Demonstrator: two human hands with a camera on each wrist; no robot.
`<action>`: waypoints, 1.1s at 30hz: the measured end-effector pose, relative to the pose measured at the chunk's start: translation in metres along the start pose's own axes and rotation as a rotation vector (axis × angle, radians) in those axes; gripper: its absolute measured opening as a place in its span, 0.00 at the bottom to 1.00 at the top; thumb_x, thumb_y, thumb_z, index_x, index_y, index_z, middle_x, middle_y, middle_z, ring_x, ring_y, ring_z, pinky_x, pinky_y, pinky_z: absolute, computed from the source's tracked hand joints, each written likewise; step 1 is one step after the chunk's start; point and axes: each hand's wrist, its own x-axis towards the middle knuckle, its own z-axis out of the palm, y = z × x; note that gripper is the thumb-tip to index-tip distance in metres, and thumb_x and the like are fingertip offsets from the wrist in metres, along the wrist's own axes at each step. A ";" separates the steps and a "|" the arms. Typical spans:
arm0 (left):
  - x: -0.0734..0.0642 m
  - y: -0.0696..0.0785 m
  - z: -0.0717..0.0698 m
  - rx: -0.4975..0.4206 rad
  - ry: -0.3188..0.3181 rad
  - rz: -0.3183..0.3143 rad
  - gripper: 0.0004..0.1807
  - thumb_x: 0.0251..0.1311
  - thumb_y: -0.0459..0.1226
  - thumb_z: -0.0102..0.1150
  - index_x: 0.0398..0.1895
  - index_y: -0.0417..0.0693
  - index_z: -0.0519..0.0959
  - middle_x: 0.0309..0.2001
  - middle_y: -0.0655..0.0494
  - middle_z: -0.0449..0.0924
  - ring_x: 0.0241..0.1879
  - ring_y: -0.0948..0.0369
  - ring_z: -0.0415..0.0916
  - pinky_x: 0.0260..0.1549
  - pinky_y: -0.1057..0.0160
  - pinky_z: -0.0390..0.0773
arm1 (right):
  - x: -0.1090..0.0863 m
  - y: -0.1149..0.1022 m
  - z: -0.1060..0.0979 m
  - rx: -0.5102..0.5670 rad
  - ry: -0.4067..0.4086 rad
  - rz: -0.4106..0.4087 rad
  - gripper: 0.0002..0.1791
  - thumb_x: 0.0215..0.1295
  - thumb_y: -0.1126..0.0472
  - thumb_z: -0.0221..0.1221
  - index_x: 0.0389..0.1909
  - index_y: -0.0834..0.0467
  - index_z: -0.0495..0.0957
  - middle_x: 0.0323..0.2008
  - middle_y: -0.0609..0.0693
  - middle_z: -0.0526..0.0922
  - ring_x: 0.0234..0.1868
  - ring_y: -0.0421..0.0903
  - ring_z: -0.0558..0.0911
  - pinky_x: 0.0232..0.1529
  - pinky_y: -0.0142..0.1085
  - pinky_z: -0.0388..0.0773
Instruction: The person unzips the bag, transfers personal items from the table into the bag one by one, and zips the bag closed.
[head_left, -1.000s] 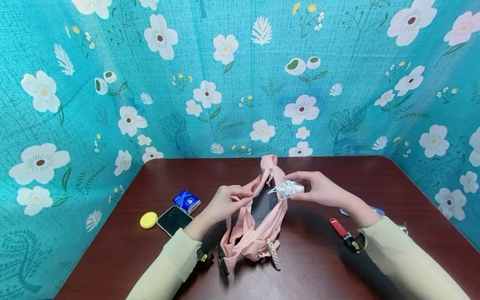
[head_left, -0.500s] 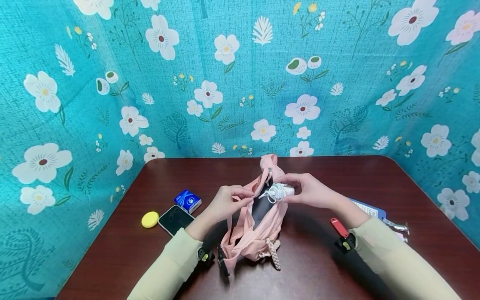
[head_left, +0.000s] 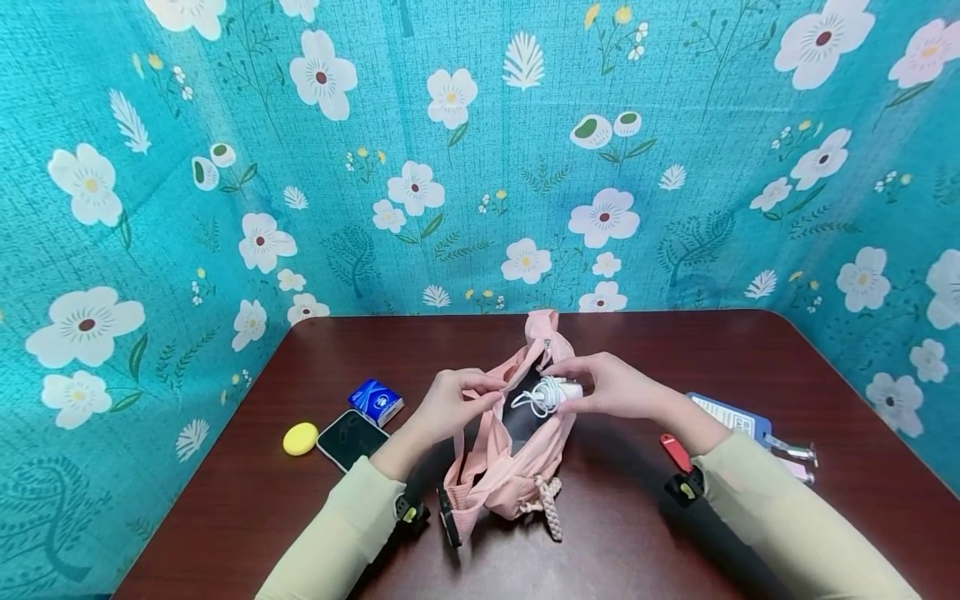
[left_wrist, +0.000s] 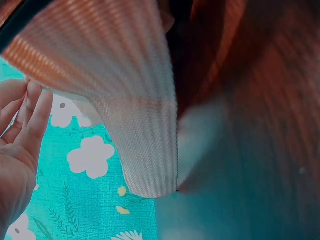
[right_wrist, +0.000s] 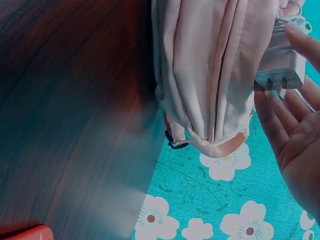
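A pink fabric bag with a dark lining lies on the table, its zip opening gaping upward. My left hand pinches the left edge of that opening between thumb and fingers. In the left wrist view a ribbed strap of the bag fills the middle, beside the left hand. A white charger wrapped in its white cable is in my right hand, over the bag's opening. Seen from the right wrist, the charger shows its plug prongs, with fingers and thumb around it.
On the left lie a dark-screened phone, a blue tissue pack and a yellow round object. To the right are a blue badge holder and a red object, partly behind the right forearm. A patterned cloth hangs behind the table.
My right hand has moved left and slightly down, carrying the charger from the bag's right edge to over the opening. The left hand keeps its pinch on the edge.
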 end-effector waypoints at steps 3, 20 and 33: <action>0.000 0.000 0.000 -0.010 0.013 -0.015 0.10 0.59 0.31 0.66 0.44 0.43 0.86 0.35 0.57 0.84 0.33 0.65 0.80 0.34 0.65 0.81 | 0.002 0.000 0.004 -0.040 0.001 0.007 0.28 0.52 0.53 0.73 0.54 0.59 0.80 0.43 0.43 0.83 0.36 0.41 0.77 0.37 0.41 0.78; -0.002 0.000 -0.003 -0.052 0.053 -0.019 0.09 0.58 0.31 0.67 0.42 0.42 0.86 0.35 0.55 0.84 0.33 0.62 0.80 0.33 0.64 0.82 | 0.011 -0.003 0.026 -0.225 -0.041 -0.005 0.22 0.53 0.51 0.70 0.50 0.52 0.83 0.31 0.35 0.80 0.29 0.38 0.75 0.31 0.32 0.71; -0.003 0.013 -0.007 -0.011 -0.065 -0.128 0.11 0.55 0.27 0.67 0.43 0.38 0.86 0.28 0.52 0.83 0.29 0.59 0.75 0.31 0.63 0.78 | 0.006 0.008 0.028 0.059 -0.071 -0.028 0.20 0.58 0.62 0.69 0.51 0.63 0.81 0.39 0.46 0.84 0.25 0.37 0.76 0.27 0.34 0.75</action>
